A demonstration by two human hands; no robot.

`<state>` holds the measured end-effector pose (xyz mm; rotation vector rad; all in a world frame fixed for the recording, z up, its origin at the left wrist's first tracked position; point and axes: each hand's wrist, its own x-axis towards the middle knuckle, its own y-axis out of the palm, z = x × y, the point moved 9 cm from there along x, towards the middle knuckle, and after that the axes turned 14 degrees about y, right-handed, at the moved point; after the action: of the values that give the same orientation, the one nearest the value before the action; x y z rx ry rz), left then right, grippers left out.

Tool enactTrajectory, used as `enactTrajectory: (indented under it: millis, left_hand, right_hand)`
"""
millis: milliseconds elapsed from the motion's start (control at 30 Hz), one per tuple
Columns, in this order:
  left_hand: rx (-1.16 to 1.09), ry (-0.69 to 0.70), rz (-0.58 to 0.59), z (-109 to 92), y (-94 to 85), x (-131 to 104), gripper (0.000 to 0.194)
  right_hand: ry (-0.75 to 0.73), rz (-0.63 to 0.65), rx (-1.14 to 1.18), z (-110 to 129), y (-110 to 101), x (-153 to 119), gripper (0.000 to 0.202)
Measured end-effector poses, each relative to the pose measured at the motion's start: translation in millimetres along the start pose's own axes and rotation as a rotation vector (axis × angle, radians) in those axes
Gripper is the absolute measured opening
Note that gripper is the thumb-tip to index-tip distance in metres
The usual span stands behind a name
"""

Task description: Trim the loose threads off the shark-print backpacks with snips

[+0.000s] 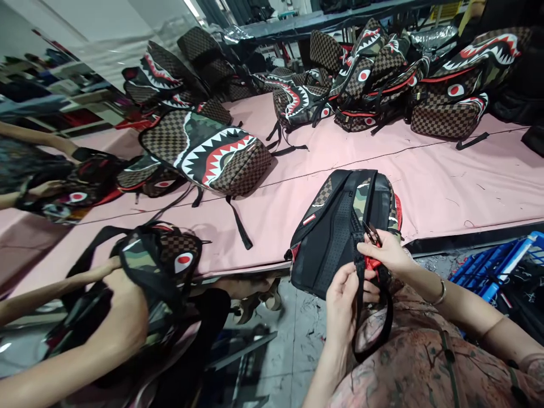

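A backpack [331, 238] lies back side up over the front edge of the pink-covered table, showing its black padded back panel. One shoulder strap [362, 198] with a camouflage patch runs down toward my hands. My left hand [343, 290] is closed, pinching the black webbing strap [360, 294] at the strap's lower end. Just right of it, my right hand [389, 254] is closed around small scissors [373, 233] with dark blades and what look like red handles. The blades point up and away, beside the shoulder strap. A loop of webbing hangs below my hands.
Checkered shark-mouth backpacks [229, 158] lie across the pink table [446, 187], several piled at the back. At left, a co-worker's arm [106, 323] handles another backpack [170, 255]; another person's arm [38, 136] is beyond. A blue crate [501, 260] stands at right.
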<state>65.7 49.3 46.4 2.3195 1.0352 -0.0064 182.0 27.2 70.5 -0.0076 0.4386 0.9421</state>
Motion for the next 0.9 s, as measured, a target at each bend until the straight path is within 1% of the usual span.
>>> enactTrajectory:
  millis: [67,133,200,267,333,367,467,533,633,733,767,800,833,900]
  left_hand:
    - [0.163,0.102,-0.118,-8.6,-15.1,-1.1,0.034]
    - [0.243,0.128,-0.186,-13.4,-24.2,-2.2,0.034]
    - [0.23,0.112,-0.229,-15.2,-28.2,-2.1,0.037]
    - [0.187,0.103,-0.268,-17.8,-29.6,-1.5,0.04]
    - [0.159,0.11,-0.296,-21.4,-29.6,-1.0,0.041]
    - [0.152,0.117,-0.305,-22.9,-29.6,-0.9,0.042]
    - [0.169,0.144,-0.301,-24.7,-28.6,-0.8,0.04]
    - [0.208,0.167,-0.274,-23.5,-26.7,-1.0,0.038]
    - [0.272,0.201,-0.234,-21.2,-24.9,-1.7,0.034]
    - [0.255,0.241,-0.214,-28.4,-31.4,-1.5,0.031]
    - [0.222,0.265,-0.166,-34.8,-32.2,-0.1,0.028]
    - [0.18,0.295,-0.092,-43.3,-31.5,1.7,0.027]
    - [0.131,0.327,0.0,-53.2,-29.6,3.3,0.033]
    - [0.085,0.36,0.18,-70.7,-24.5,6.3,0.055]
  right_hand:
    - [-0.021,-0.016,-0.069,2.4,-1.6,0.7,0.035]
    - [-0.07,-0.019,-0.182,4.3,-1.7,-2.1,0.027]
    - [-0.182,-0.104,-0.323,9.5,-7.2,-9.6,0.022]
    - [-0.344,-0.236,-0.479,17.7,-14.2,-22.2,0.023]
    - [-0.516,-0.341,-0.62,24.9,-16.7,-36.7,0.019]
    - [-0.595,-0.37,-0.681,27.3,-15.9,-43.2,0.017]
    - [-0.763,-0.356,-0.838,29.8,-6.2,-54.5,0.016]
    - [-0.805,-0.331,-0.908,30.5,0.2,-55.8,0.017]
    - [-0.802,-0.31,-0.929,32.4,4.5,-53.9,0.017]
    - [-0.732,-0.269,-0.808,31.0,-0.7,-49.9,0.014]
    - [-0.675,-0.267,-0.724,28.7,-7.3,-47.0,0.012]
    - [-0.601,-0.272,-0.627,24.9,-16.1,-43.2,0.011]
    - [-0.521,-0.282,-0.525,19.7,-26.1,-39.1,0.011]
    - [-0.375,-0.286,-0.35,6.7,-43.5,-31.4,0.015]
